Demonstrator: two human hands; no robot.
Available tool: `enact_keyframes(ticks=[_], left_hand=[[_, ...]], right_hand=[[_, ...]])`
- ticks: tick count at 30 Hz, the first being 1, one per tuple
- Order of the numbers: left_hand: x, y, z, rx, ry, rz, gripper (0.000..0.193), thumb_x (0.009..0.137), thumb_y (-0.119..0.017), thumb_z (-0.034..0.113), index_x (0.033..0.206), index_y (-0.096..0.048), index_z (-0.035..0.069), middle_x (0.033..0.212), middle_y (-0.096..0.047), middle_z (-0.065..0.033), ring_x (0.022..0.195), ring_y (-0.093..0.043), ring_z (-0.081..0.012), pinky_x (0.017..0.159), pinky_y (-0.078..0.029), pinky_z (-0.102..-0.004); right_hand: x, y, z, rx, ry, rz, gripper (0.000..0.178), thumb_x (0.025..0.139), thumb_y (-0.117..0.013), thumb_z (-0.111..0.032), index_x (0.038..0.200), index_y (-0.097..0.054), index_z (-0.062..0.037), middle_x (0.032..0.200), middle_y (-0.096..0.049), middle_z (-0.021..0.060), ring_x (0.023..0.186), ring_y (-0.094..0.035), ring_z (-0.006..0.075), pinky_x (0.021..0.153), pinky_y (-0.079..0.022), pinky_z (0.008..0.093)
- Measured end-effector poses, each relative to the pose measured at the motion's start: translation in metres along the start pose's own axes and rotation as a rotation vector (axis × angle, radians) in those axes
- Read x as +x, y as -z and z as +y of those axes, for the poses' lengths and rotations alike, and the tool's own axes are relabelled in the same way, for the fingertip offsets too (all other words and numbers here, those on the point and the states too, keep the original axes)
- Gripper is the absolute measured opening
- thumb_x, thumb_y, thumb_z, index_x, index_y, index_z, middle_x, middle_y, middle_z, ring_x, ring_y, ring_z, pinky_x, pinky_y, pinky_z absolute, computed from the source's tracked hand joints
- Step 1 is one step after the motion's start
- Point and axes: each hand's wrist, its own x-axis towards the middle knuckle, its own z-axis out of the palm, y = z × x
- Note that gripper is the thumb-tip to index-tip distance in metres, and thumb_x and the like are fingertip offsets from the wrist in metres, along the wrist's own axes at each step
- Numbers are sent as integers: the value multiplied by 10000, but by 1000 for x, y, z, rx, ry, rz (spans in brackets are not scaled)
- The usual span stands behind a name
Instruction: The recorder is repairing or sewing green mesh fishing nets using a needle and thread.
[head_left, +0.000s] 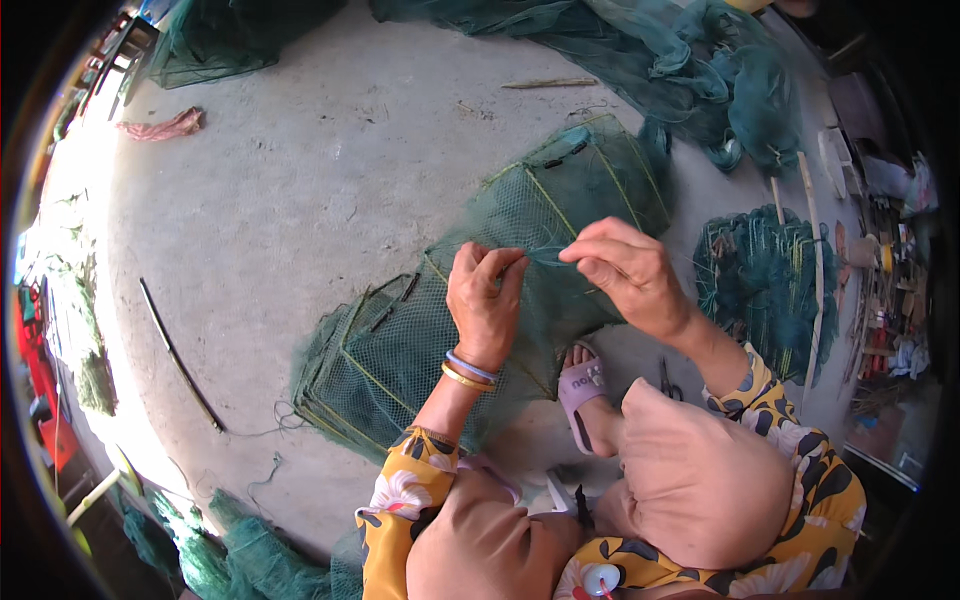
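Observation:
My left hand is closed in a pinch on thin green netting thread, raised above a green fishing net. To its right, my right hand pinches the other end of the thread, which is drawn out between the two hands. The net lies on the floor in front of me, stretched over frames with yellowish-green edges, and runs from near left to far right. Small dark pieces sit along its edges. Exactly how the thread joins the net is too fine to make out.
A heap of loose green netting lies at the far right. A folded net bundle with pale sticks sits to the right. On the floor are a thin dark rod, a pinkish cloth and scissors by my sandal.

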Motion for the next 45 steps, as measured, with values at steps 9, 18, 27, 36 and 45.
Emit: enact_keyframes(ticks=[9,18,27,36,45], left_hand=[[0,0,-6,51,-64,29,91,763,-712,60,844,-675,41,751,-523,-57,672,-547,-171,598,-438,-290],[-2,2,-8,105,-153,56,96,744,-718,52,829,-673,58,734,-515,-60,672,-540,-200,590,-430,-317],[-8,1,0,177,-231,57,196,711,-703,7,885,-652,82,775,-523,-65,696,-537,-240,611,-437,-339],[-32,17,56,418,-274,-338,214,750,-680,156,953,-628,115,899,-562,-57,930,-525,-232,886,-322,-435],[2,14,44,550,-549,-486,213,730,-565,79,930,-617,130,773,-473,-50,786,-488,-223,730,-354,-369]], right_hand=[[-71,93,-46,1040,142,-18,455,1012,-242,-409,869,-496,-59,577,-507,58,535,-547,181,587,-489,358],[-160,74,-44,307,-860,-36,368,889,-553,-174,1198,-518,23,641,-475,-42,527,-388,32,487,-324,187],[-210,72,-26,233,-1001,50,133,873,-587,-149,846,-632,-27,687,-553,-50,568,-427,15,527,-353,176],[-215,75,-46,351,-1048,21,105,861,-589,-68,878,-633,26,703,-603,-21,611,-505,14,548,-398,176],[-212,70,-35,341,-898,-29,126,857,-580,-77,930,-634,10,632,-554,-36,553,-466,21,510,-369,183]])
